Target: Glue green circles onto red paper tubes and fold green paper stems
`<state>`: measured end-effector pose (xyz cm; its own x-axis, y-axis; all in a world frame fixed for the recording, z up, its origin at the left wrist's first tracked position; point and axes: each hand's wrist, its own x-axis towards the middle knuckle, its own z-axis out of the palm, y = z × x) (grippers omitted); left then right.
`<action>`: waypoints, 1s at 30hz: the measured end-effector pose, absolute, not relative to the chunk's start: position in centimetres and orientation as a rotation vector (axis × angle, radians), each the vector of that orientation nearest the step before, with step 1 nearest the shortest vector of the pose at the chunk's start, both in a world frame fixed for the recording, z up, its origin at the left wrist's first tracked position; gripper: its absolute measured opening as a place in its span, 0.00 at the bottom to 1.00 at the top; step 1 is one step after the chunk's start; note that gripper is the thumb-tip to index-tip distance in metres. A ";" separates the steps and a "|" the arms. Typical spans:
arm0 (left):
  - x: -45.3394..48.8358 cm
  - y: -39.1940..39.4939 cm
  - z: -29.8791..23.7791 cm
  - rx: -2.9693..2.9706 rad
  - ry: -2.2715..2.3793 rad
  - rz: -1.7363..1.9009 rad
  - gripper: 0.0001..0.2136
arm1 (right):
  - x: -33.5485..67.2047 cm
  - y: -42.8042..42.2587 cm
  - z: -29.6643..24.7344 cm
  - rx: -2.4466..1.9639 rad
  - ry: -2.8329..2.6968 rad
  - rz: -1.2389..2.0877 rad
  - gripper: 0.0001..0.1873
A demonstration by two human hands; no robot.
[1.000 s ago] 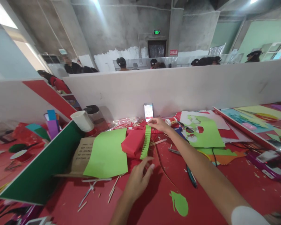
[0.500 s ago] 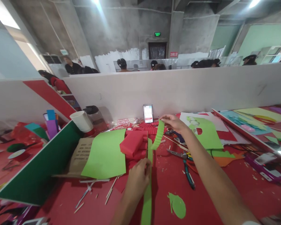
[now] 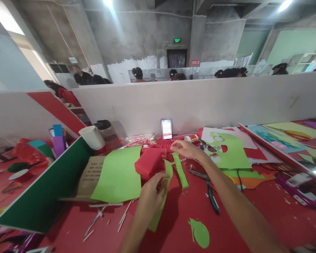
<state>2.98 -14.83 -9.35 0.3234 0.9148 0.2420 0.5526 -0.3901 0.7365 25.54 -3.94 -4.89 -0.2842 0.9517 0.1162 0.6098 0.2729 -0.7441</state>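
My left hand point(image 3: 154, 191) pinches a long light-green paper strip point(image 3: 158, 214), whose upper end curves up past my fingertips. My right hand point(image 3: 186, 149) reaches over the table with fingers slightly bent and nothing visible in them. Just under those fingers lies a short green strip with a wavy, pleated surface point(image 3: 181, 172). A red paper-covered block point(image 3: 148, 163) rests beyond my left hand, on top of red folded paper. To its left is a large light-green sheet point(image 3: 118, 175), partly over a cardboard piece point(image 3: 90, 177).
Pliers point(image 3: 212, 198) lie right of the strips, near a white glue bottle point(image 3: 191, 138). A green sheet with cut-outs point(image 3: 234, 149) is at the right. A lit phone point(image 3: 166, 128) leans on the partition. A dark green board point(image 3: 50, 186) stands at the left; a green scrap point(image 3: 201, 233) lies in front.
My right hand has let go of the short pleated strip, which now lies on the table. The long strip in my left hand has lifted and bent, its near end drawn up.
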 end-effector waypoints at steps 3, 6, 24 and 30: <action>3.3 -14.1 -8.8 2.081 1.227 0.906 0.11 | 25.2 -5.3 -5.4 -1.296 -1.859 1.310 0.27; 3.7 -13.5 -8.3 2.105 1.225 0.911 0.11 | 25.2 -6.2 -6.6 -1.238 -1.622 1.532 0.31; -3.4 -10.6 -7.7 2.688 1.451 1.024 0.21 | 25.2 -6.9 -11.0 -0.993 -1.300 1.220 0.26; -4.1 -9.6 -9.3 2.664 1.561 0.811 0.21 | 25.2 -7.0 -11.4 -1.041 -1.418 1.150 0.32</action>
